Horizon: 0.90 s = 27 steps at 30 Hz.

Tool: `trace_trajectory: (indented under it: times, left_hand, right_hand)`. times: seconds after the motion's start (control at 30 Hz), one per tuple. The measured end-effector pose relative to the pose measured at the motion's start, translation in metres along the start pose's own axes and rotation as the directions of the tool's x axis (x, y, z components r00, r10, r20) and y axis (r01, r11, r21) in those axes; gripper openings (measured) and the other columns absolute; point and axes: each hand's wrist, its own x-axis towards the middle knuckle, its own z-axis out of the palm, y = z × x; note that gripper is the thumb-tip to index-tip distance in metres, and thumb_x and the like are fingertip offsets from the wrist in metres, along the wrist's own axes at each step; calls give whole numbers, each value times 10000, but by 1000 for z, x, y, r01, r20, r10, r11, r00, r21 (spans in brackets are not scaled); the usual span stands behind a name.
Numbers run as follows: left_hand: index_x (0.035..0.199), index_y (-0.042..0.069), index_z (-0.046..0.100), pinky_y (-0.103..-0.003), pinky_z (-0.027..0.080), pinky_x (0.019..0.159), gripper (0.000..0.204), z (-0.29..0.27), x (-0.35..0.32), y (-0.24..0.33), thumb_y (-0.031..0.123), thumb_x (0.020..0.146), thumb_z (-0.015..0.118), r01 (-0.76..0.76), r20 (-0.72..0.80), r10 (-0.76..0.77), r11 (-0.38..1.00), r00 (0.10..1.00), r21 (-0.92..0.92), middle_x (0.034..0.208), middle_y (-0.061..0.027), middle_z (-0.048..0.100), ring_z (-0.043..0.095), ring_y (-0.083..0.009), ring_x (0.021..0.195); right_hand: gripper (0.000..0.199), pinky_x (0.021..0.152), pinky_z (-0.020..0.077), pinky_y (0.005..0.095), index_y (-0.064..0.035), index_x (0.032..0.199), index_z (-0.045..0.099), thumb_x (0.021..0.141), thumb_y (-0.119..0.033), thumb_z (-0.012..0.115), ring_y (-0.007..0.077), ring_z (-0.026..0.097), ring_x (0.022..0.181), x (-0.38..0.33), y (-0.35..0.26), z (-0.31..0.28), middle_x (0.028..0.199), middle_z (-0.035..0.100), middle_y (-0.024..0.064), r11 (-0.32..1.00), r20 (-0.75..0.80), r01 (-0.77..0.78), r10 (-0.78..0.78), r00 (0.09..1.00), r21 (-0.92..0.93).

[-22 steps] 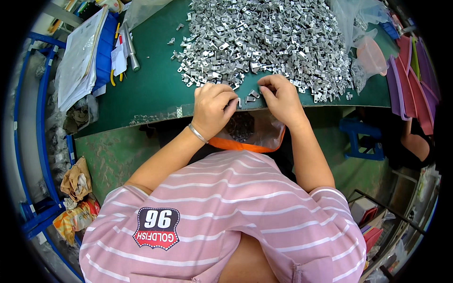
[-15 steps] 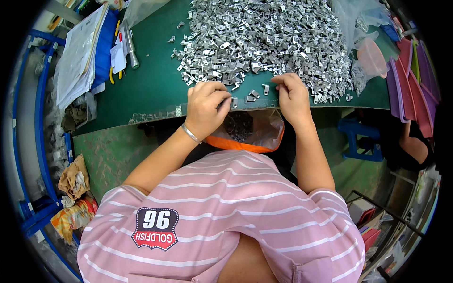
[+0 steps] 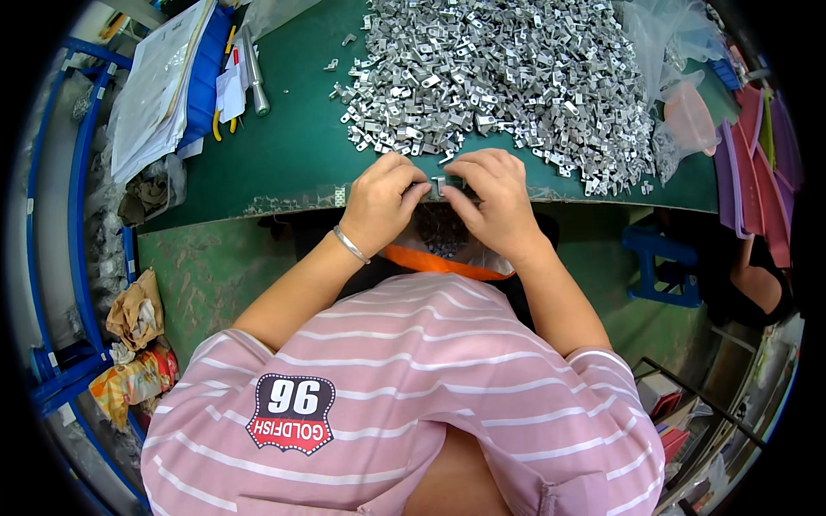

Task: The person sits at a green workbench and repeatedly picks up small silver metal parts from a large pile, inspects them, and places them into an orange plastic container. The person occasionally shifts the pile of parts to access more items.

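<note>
Close to the green table's (image 3: 284, 163) front edge, a small L-shaped metal bracket (image 3: 439, 184) shows between my two hands. My left hand (image 3: 379, 199), a metal bangle on its wrist, has its thumb and fingers pinched together just left of the bracket; what they hold is hidden. From the right, the curled fingers and thumb of my right hand (image 3: 497, 202) come up to the bracket, and anything under them is out of sight. Behind the hands spreads a large heap of like metal brackets (image 3: 499, 77). Below the edge hangs an orange-rimmed bag (image 3: 447, 265) containing many small pieces.
Papers (image 3: 159, 86) in a blue holder, yellow-handled pliers (image 3: 217, 125) and a metal rod (image 3: 255, 73) lie at left. A pink bowl (image 3: 688, 116), plastic bags and coloured folders (image 3: 757, 163) stand at right. A blue stool (image 3: 662, 262) is beneath the table, near another person's arm (image 3: 755, 279).
My right hand has moved left, close to my left hand, and covers where several loose brackets lay. The whole view has shifted slightly.
</note>
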Motion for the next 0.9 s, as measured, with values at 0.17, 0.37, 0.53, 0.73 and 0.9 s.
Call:
trace_trajectory:
  times: [0.17, 0.37, 0.53, 0.73, 0.9]
  left_hand:
    - [825, 16, 684, -349, 535, 663, 116, 2, 0, -1, -11, 742, 761, -64, -55, 61, 996, 997, -56, 893, -93, 669, 651, -266, 749]
    - [830, 28, 679, -340, 524, 727, 162, -8, -7, -7, -18, 706, 773, -247, -3, 247, 969, 969, 4, 929, -86, 670, 638, -268, 835]
    - [903, 37, 673, -359, 502, 746, 241, -15, -10, -1, -1, 694, 787, 3, 47, 3, 993, 999, -116, 925, -92, 641, 619, -285, 846]
    - [916, 66, 679, -373, 470, 765, 251, -5, -9, -3, 88, 703, 808, -144, 106, 138, 988, 985, 54, 915, -79, 631, 603, -275, 841]
    - [919, 46, 674, -396, 472, 769, 195, 7, -7, 8, 101, 761, 775, -157, 43, 160, 985, 986, -65, 929, -102, 631, 598, -304, 874]
  right_hand:
    - [199, 930, 360, 449, -108, 913, 672, 731, -106, 753, 240, 595, 993, 0, -4, 12, 982, 661, 15, 992, 11, 61, -60, 998, -106]
    - [147, 870, 458, 421, -38, 937, 666, 802, 16, 645, 326, 589, 996, -7, 15, -6, 1020, 644, 116, 995, -135, -88, 94, 986, 52]
    - [275, 930, 445, 431, -33, 1127, 652, 852, -53, 660, 349, 566, 1057, -20, 18, -8, 1142, 621, 146, 984, -142, -175, 168, 976, -39]
    - [289, 944, 422, 437, -82, 1045, 685, 761, -75, 742, 339, 531, 1102, -24, 9, -2, 1150, 608, 109, 997, 54, -53, 50, 997, 47]
    - [224, 830, 485, 411, -52, 998, 682, 778, -27, 717, 327, 593, 955, -18, 7, -11, 1021, 632, 114, 936, 137, -15, -36, 990, 353]
